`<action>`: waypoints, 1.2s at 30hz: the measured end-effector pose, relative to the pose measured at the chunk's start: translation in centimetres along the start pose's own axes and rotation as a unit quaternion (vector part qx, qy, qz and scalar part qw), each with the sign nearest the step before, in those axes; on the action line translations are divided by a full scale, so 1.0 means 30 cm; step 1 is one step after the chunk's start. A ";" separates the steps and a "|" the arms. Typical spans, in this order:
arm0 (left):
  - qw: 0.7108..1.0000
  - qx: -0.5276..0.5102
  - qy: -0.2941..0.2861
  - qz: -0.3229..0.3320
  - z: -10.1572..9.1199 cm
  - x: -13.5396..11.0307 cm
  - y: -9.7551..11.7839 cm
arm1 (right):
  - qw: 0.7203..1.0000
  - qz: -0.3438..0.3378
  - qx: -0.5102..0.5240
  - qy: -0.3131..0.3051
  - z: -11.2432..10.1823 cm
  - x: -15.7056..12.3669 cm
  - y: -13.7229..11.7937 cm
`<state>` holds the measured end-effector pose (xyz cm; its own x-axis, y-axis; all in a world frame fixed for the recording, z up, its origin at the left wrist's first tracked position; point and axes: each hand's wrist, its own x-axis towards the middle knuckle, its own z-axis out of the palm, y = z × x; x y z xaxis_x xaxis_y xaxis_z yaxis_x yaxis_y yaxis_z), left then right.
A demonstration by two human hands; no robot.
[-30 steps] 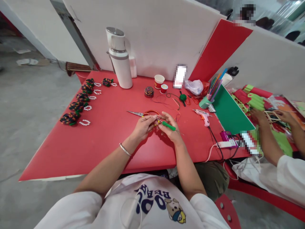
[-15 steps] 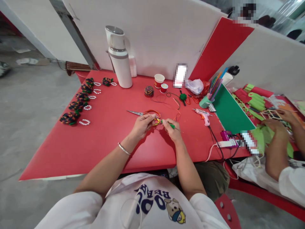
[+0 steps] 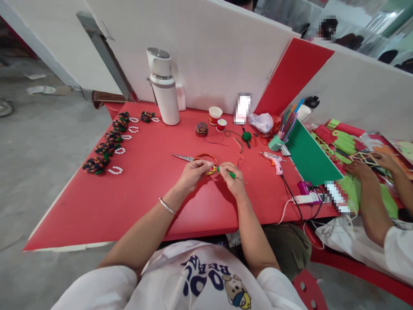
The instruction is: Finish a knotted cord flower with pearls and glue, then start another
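My right hand (image 3: 232,180) is closed around a crochet hook with a green handle (image 3: 232,175), its thin shaft pointing left. The fingertips of my left hand (image 3: 194,173) are pinched together close to the hook, over a small yellow and dark bit (image 3: 212,170) too tiny to make out. Scissors (image 3: 183,157) lie just beyond my left hand, blades to the left, orange handle loop partly behind the fingers. A thin orange-red thread (image 3: 240,160) runs across the table near my right hand. Behind sits a multicoloured yarn ball (image 3: 201,129).
Several dark multicoloured yarn pieces (image 3: 97,165) with white bead loops (image 3: 115,170) line the left side. A white flask (image 3: 165,97), paper cup (image 3: 215,115) and thread spool (image 3: 221,125) stand behind. On the right are a pink glue gun (image 3: 275,162), pen holder (image 3: 278,142) and a co-worker's hands (image 3: 361,170).
My view has tilted slightly, so the table sits a little lower in the picture. Both hands stay close together, with the right hand's fingers slightly nearer the left and covering more of the hook.
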<state>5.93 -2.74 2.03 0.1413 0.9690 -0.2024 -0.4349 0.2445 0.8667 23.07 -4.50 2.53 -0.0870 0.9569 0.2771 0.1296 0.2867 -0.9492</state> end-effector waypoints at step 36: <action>0.999 0.004 -0.040 0.012 0.012 -0.008 -0.040 | 0.892 0.320 0.308 -0.086 0.024 0.017 0.066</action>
<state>6.75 -3.27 1.22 0.2024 0.9686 -0.1447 -0.4324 0.2210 0.8742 22.58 -3.48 0.67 -0.3469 0.8790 -0.3271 -0.3551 -0.4459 -0.8217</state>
